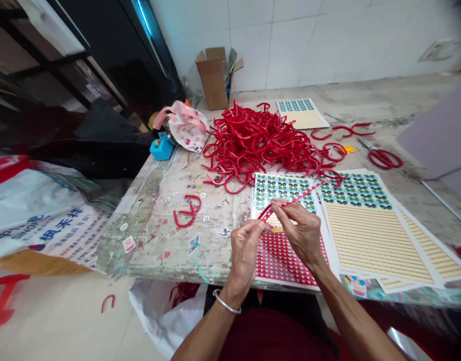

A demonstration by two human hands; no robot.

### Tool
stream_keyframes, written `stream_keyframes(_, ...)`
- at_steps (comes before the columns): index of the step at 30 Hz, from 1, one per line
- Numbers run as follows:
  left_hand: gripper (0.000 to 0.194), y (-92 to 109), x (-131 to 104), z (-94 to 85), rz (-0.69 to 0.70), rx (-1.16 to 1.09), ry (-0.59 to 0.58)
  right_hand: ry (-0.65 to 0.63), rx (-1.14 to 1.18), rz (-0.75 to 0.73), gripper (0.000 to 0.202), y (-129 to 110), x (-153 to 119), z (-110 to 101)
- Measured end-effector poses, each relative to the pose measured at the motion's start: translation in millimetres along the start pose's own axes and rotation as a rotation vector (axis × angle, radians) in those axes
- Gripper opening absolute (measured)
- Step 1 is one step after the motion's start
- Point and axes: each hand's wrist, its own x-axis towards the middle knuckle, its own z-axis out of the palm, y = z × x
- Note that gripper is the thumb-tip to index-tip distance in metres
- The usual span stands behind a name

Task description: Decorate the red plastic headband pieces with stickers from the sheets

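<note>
The fingers (286, 223) hide part of the red band (264, 211). The left edge cuts off the white sack (27, 210). The dark heap (95, 158), farther off, is blurry, maybe cloth.

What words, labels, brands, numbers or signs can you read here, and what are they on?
"SINO": white sack at left; ending unclear.
"枫禾": same sack; next character uncertain.
Characters above "SINO": too distorted to read.
Sack's smaller lines: too blurred.
Stickers on the table: any print too small.
</note>
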Motion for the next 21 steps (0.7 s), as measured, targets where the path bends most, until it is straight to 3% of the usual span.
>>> stream_keyframes(9, 0.019, -0.9, -2.9, -6.5, -0.046, -0.048, -0.027, -0.083, 0.164, 0.19, 0.015, 4.1, -3.1, 4.0)
stream_keyframes(21, 0.019, -10.1, -11.6, -17.1, -0.149, -0.087, -0.042, -0.192, 0.343, 0.383, 0.022, 28.2, -13.3, 6.3)
